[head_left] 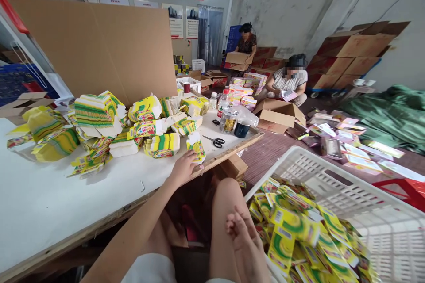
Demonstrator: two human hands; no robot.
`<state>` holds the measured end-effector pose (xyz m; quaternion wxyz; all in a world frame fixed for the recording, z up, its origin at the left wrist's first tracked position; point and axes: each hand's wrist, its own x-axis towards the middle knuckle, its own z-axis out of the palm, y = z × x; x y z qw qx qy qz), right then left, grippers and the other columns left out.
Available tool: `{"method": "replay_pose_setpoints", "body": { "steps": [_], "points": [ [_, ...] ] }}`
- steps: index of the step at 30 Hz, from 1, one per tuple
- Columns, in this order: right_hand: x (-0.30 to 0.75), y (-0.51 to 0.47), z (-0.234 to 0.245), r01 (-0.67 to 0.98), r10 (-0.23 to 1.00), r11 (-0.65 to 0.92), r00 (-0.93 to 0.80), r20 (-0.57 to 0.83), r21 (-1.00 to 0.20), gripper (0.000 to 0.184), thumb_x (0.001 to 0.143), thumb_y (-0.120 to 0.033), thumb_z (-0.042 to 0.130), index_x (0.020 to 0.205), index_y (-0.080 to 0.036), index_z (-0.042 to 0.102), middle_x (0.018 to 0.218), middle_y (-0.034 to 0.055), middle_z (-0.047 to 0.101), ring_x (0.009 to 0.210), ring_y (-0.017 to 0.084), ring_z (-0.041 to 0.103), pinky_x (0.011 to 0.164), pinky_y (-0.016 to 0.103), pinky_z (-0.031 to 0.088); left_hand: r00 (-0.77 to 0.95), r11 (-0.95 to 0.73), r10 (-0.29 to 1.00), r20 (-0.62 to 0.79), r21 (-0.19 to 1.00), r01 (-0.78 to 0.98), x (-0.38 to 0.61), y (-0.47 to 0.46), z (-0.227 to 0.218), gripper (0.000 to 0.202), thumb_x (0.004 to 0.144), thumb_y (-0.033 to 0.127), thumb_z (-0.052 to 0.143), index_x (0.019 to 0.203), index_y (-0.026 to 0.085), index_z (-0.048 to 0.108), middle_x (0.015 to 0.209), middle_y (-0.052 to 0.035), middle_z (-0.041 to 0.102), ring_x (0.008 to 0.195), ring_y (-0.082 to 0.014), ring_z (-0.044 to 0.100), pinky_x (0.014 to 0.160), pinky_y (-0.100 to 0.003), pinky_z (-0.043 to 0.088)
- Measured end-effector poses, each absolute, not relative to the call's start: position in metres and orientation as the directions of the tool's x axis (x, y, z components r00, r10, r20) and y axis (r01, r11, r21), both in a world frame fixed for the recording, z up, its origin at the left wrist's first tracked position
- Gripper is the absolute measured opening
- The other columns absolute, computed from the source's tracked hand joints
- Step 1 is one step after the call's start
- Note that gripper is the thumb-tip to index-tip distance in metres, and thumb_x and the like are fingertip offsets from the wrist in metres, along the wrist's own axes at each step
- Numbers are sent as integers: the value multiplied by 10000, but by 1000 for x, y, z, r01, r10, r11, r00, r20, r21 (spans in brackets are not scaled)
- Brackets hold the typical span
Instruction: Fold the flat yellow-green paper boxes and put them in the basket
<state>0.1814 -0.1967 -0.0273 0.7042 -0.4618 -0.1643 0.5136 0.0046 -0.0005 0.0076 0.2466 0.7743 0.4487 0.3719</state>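
My left hand (184,166) is at the table's front edge, its fingers closed on the near side of a small yellow-green printed carton (197,145). Above my right knee, beside the basket, my right hand (245,239) is loosely curled with nothing visible in it. A motion-blurred yellow carton (296,224) appears over the heap of filled-looking yellow cartons (282,250) in the white plastic basket (332,166). Bundles of flattened cartons in the same print, such as a near stack (162,146), lie on the table left of my left hand.
Black scissors (217,142), a dark mug (242,130), a jar (228,120) and bottles stand toward the table's right end. A tall cardboard sheet (99,48) rises behind the bundles. Two people work beyond, near an open box (277,115) and scattered cartons (352,150) on the floor.
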Motion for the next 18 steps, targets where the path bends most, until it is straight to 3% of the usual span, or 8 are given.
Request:
{"method": "replay_pose_setpoints", "body": {
  "steps": [3, 6, 10, 13, 15, 18],
  "points": [
    [170, -197, -27, -547, 905, -6, 354, -238, -837, 375, 638, -489, 882, 856, -215, 747, 668, -1, 685, 578, 161, 621, 579, 283, 535, 342, -515, 857, 385, 669, 537, -6, 2, 1, 281, 920, 162, 550, 1121, 169, 747, 1253, -133, 725, 1248, -320, 627, 1102, -527, 467],
    [163, -191, -21, -539, 914, -59, 309, -262, -841, 412, 583, -565, 882, 734, -200, 764, 648, 19, 693, 565, 166, 605, 560, 280, 519, 345, -576, 817, 463, 616, 537, -14, -17, 1, 336, 955, 142, 488, 1202, 178, 713, 1292, -111, 707, 1284, -282, 605, 1121, -492, 473],
    [156, -179, -6, -527, 913, -95, 292, -285, -845, 511, 642, -656, 803, 851, -189, 797, 784, 72, 771, 647, 199, 654, 594, 294, 526, 397, -704, 707, 585, 534, 468, -16, -69, -3, 382, 987, 130, 445, 1302, 205, 649, 1372, -80, 657, 1348, -223, 545, 1172, -421, 437],
    [155, -174, 2, -524, 911, -20, 342, -232, -852, 404, 670, -558, 829, 913, -238, 788, 901, 45, 787, 766, 222, 695, 687, 307, 554, 561, -868, 494, 664, 411, 278, -13, -118, -14, 460, 969, 71, 478, 1409, 186, 547, 1396, -98, 637, 1370, -217, 519, 1157, -400, 453],
    [156, -175, 4, -522, 922, -3, 329, -204, -853, 320, 660, -481, 860, 870, -256, 772, 927, 26, 785, 847, 239, 710, 759, 319, 564, 607, -846, 501, 617, 498, 191, -11, -146, -19, 529, 963, 77, 494, 1478, 191, 461, 1511, -117, 516, 1446, -246, 409, 1192, -431, 391],
    [155, -180, -3, -501, 933, -40, 292, -212, -865, 331, 673, -445, 867, 902, -244, 739, 924, 32, 779, 840, 240, 717, 745, 320, 569, 416, -539, 776, 474, 841, 46, -8, -167, -18, 583, 966, 228, 550, 1525, 241, 387, 1624, -105, 333, 1498, -301, 295, 1222, -481, 302]
  ]
}}
